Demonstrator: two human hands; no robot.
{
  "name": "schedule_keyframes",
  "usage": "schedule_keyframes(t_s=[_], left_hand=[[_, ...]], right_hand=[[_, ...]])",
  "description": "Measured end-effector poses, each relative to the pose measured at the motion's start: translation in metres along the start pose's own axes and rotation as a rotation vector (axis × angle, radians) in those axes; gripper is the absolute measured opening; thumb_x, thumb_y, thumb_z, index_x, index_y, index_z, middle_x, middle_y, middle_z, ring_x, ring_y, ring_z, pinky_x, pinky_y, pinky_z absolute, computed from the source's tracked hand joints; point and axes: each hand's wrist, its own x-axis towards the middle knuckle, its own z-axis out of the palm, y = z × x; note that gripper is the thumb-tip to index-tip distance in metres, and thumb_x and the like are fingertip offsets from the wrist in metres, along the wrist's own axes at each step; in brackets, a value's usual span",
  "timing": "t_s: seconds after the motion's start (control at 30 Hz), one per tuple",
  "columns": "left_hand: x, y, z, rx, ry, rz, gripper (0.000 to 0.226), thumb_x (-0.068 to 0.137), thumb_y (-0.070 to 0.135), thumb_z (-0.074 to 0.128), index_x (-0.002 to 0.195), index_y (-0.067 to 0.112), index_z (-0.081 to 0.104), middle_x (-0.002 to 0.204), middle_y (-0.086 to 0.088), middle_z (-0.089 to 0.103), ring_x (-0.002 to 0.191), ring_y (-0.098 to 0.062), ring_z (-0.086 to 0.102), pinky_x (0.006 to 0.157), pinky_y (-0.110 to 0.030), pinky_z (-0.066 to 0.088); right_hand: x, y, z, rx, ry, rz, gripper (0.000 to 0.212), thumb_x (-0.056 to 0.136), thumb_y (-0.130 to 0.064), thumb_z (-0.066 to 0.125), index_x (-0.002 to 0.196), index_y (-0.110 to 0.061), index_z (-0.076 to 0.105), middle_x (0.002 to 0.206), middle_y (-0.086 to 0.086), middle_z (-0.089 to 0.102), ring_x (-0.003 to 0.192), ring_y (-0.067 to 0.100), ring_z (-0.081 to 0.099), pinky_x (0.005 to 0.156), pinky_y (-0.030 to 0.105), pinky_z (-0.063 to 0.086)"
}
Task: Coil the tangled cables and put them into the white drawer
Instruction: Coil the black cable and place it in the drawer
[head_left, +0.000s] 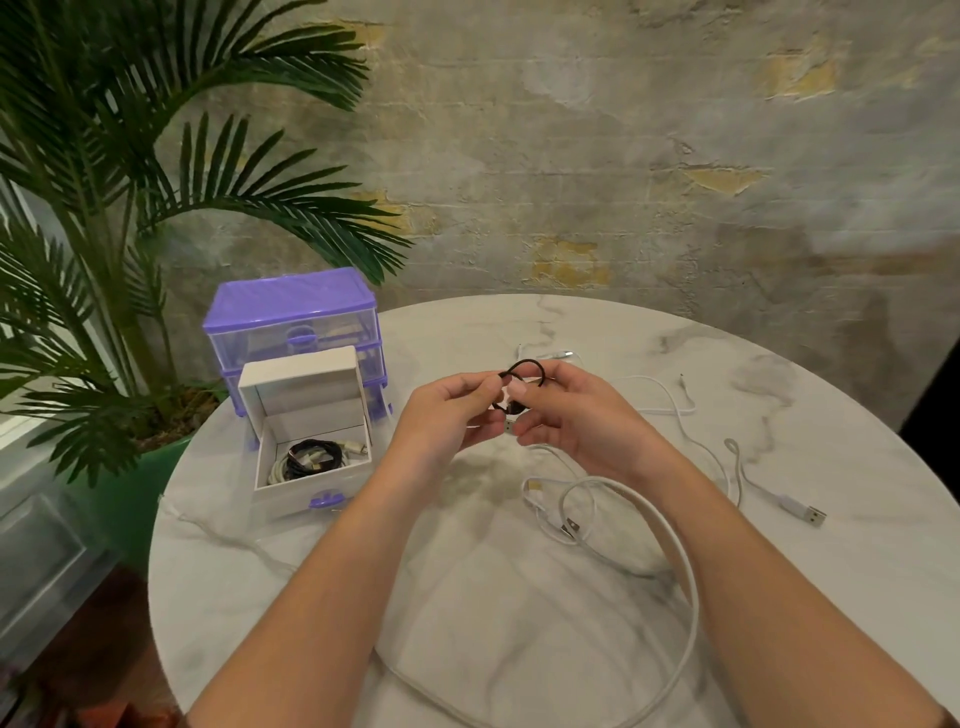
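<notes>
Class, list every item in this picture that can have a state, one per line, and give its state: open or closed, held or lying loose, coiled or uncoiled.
white drawer: pulled out, open, on the table.
cables in the drawer: coiled, stowed.
black cable: held off the table, partly looped.
left hand: pinches the black cable.
right hand: pinches the black cable.
white cables: loose on the table, uncoiled.
purple drawer unit: top drawer closed.

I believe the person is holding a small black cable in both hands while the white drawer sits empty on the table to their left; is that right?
Not quite: the white drawer is not empty. The head view shows coiled black and white cables already lying in it. The rest holds: the left hand and right hand both pinch the small black cable, and the drawer sits on the table to the left.
</notes>
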Motion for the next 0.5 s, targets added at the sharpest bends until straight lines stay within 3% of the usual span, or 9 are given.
schedule_keyframes(t_s=[0.17, 0.33, 0.43, 0.5], left_hand=[[0.0003, -0.0017, 0.0021, 0.113, 0.040, 0.034, 0.014, 0.095, 0.021, 0.058, 0.095, 0.017, 0.072, 0.080, 0.008, 0.071, 0.068, -0.004, 0.061, 0.066, -0.018, 0.052], [0.0022, -0.0012, 0.0017, 0.094, 0.119, 0.047, 0.019, 0.096, 0.023, 0.055, 0.098, 0.013, 0.072, 0.088, 0.008, 0.071, 0.074, -0.006, 0.057, 0.067, -0.019, 0.052], [0.0040, 0.0001, 0.0018, 0.050, 0.169, 0.051, 0.019, 0.097, 0.023, 0.055, 0.097, 0.012, 0.071, 0.087, 0.007, 0.070, 0.075, -0.006, 0.057, 0.066, -0.018, 0.053], [0.0048, 0.0011, 0.0007, 0.013, 0.194, 0.066, 0.017, 0.097, 0.022, 0.055, 0.092, 0.015, 0.070, 0.086, 0.007, 0.070, 0.075, -0.006, 0.056, 0.064, -0.017, 0.053]], right_hand=[[0.0017, 0.0051, 0.0033, -0.052, 0.128, -0.072, 0.041, 0.080, 0.011, 0.068, 0.115, -0.007, 0.054, 0.093, 0.013, 0.063, 0.066, 0.029, 0.067, 0.063, 0.033, 0.058], [-0.0001, 0.0060, 0.0057, -0.285, 0.201, -0.082, 0.072, 0.075, 0.004, 0.078, 0.133, -0.021, 0.045, 0.119, 0.007, 0.051, 0.067, 0.027, 0.067, 0.064, 0.031, 0.058], [-0.0007, 0.0057, 0.0058, -0.408, 0.205, -0.027, 0.077, 0.072, -0.001, 0.082, 0.135, -0.023, 0.042, 0.117, 0.003, 0.048, 0.062, 0.021, 0.064, 0.059, 0.026, 0.057], [-0.0008, 0.0051, 0.0043, -0.436, 0.180, 0.022, 0.071, 0.073, 0.000, 0.081, 0.131, -0.018, 0.047, 0.107, 0.003, 0.053, 0.058, 0.018, 0.061, 0.056, 0.025, 0.055]])
